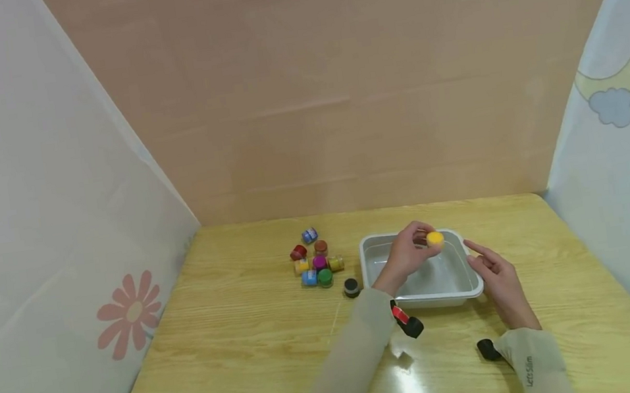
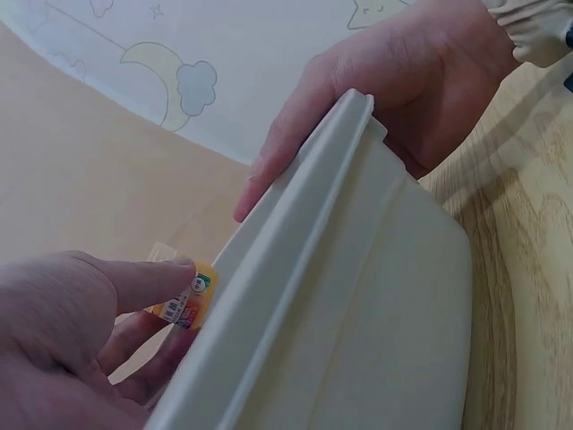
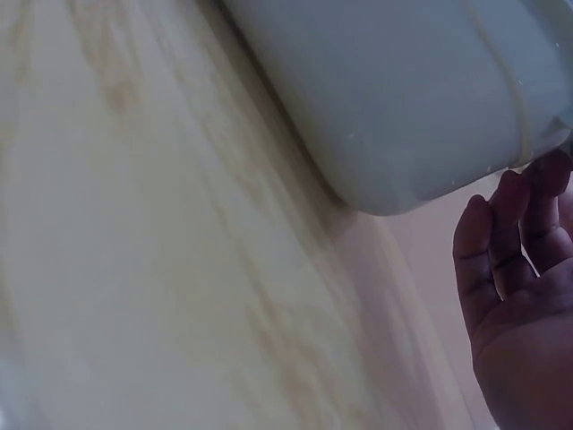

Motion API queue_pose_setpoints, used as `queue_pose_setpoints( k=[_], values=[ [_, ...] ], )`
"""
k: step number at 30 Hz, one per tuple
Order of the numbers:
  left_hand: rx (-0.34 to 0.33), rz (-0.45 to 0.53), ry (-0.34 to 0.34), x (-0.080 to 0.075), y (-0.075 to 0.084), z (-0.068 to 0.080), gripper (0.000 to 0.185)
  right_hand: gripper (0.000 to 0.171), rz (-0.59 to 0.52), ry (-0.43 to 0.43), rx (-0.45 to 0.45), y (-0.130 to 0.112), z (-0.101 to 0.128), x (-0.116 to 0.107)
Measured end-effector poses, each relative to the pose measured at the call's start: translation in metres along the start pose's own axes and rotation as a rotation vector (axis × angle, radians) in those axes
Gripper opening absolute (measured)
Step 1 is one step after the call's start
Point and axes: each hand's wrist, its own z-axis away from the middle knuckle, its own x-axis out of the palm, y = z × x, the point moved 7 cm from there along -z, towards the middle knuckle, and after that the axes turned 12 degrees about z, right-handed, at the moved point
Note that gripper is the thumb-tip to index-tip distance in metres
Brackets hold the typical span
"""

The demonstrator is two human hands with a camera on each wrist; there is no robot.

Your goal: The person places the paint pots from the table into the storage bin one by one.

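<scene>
Left hand (image 1: 405, 256) is over the white plastic tub (image 1: 424, 298), fingers pinching a small paint pot with a yellow lid (image 1: 433, 239) just above the tub's far inner edge. Left wrist view shows the same pot (image 2: 186, 305) by its yellow-orange label, held between thumb and fingertips just beside the tub rim (image 2: 295, 242). Right hand (image 1: 496, 282) sits at the tub's right side, fingers straight and close together, index extended toward the rim; from the head view touching or just apart, cannot tell. Right wrist view: right-hand fingers (image 3: 510, 233) lie just beside the tub's rounded corner (image 3: 394, 107), loosely extended, holding nothing. Tub rests on a light wooden table (image 1: 242, 365). Left of the tub, a cluster of 8 small paint pots (image 1: 316, 261) with red, blue, brown, yellow, purple and green lids, mostly touching each other. 1 black-lidded pot (image 1: 351, 286) stands apart, between the cluster and the tub. Flower-print curtain (image 1: 127, 314) on the left.
</scene>
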Motion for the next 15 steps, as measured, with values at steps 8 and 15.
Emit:
queue_pose_setpoints(
  k=[8,15],
  values=[
    [-0.071,-0.028,0.036,0.0022,-0.0013,-0.0054,0.03,0.055,-0.018,-0.004,-0.011,-0.001,0.0018,0.0019],
    [-0.15,-0.062,0.09,0.0013,-0.0054,-0.0038,0.032,0.056,-0.04,-0.018,-0.009,0.0004,0.001,0.0028]
  ],
)
